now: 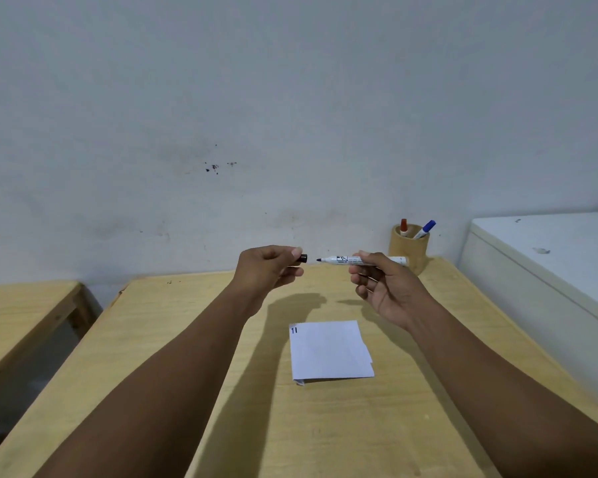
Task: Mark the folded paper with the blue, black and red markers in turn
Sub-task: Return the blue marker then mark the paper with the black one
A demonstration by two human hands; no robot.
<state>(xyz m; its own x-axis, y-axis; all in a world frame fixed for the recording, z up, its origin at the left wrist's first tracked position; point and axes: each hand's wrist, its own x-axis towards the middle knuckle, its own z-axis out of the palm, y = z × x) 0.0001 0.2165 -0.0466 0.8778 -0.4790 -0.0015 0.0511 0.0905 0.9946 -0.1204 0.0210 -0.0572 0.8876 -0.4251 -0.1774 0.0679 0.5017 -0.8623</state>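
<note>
My right hand (382, 282) grips the black marker (346, 260) by its white barrel, held level above the table with its bare black tip pointing left. A short gap away, my left hand (268, 269) pinches the marker's black cap (302, 258). Below the hands the folded white paper (330, 350) lies flat on the wooden table (187, 339), with two short dark strokes in its top left corner. The red marker (404, 226) and the blue marker (427, 228) stand capped in a bamboo cup (409, 248) at the table's far right.
A white chest-like appliance (546, 277) stands right beside the table. A second wooden table (21, 312) sits to the left across a narrow gap. A pale wall runs directly behind both tables.
</note>
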